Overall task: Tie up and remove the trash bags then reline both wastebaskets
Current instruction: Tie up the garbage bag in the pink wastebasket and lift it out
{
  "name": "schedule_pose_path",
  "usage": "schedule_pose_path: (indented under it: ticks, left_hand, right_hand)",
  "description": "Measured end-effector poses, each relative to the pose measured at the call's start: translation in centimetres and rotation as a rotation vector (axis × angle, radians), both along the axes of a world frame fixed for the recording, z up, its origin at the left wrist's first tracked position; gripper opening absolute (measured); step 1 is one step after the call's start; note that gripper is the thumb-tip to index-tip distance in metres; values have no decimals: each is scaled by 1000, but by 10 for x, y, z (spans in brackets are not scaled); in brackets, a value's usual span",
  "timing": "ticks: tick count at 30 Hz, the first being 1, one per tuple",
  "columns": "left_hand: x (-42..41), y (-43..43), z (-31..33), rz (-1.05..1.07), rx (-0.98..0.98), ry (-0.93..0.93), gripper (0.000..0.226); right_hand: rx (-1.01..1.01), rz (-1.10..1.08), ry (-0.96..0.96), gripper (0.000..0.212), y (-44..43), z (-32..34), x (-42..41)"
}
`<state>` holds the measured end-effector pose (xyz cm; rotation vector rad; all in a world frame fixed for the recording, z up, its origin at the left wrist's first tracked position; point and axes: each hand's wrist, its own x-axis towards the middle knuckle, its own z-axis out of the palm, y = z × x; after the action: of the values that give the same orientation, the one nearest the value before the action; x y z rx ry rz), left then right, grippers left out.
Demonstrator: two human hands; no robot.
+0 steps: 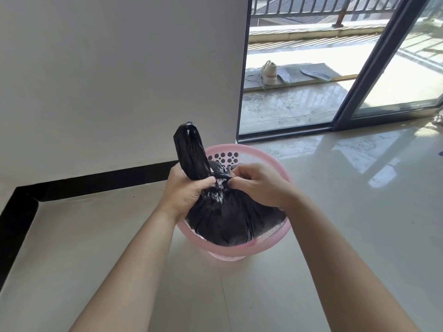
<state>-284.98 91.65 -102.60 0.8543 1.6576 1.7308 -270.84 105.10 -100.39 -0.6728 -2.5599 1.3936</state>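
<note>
Black trash bag (230, 221) sits inside the pink wastebasket (271, 245) on the floor, neck gathered. Left hand (184, 192) grips the neck, fingers (203, 184) curled round it below the upright twisted tail. Right hand (259, 185) pinches a second strand at the knot point. Tying looks mid-way, knot not cinched. Left to do: finish knot, lift bag out, reline; second wastebasket not in view. Shoe (269, 73) outside the sliding door.

Contents of the black plastic trash bag (227, 219) concealed; base of the round pink perforated plastic wastebasket (230, 251) hidden beneath it; grey object (438, 121) cropped at right edge, unidentifiable.
</note>
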Motion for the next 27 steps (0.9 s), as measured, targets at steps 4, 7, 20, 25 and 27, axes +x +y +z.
schedule_pose_path:
  ticks: [4, 7, 20, 25, 27]
  left_hand:
    - [12, 7, -1, 192, -64, 182, 28]
    - [13, 4, 0, 97, -23, 134, 23]
    - [19, 7, 11, 70, 76, -682, 29]
    - [26, 14, 9, 227, 75, -591, 33]
    - [25, 16, 6, 251, 69, -568, 30]
  right_hand:
    - [-35, 8, 88, 21, 1, 4, 0]
    - [-42, -28, 120, 22, -1, 6, 0]
    - [136, -222, 163, 13, -2, 5, 3]
    - [132, -128, 108, 10, -4, 8, 5]
    - [104, -107, 93, 9, 1, 5, 6]
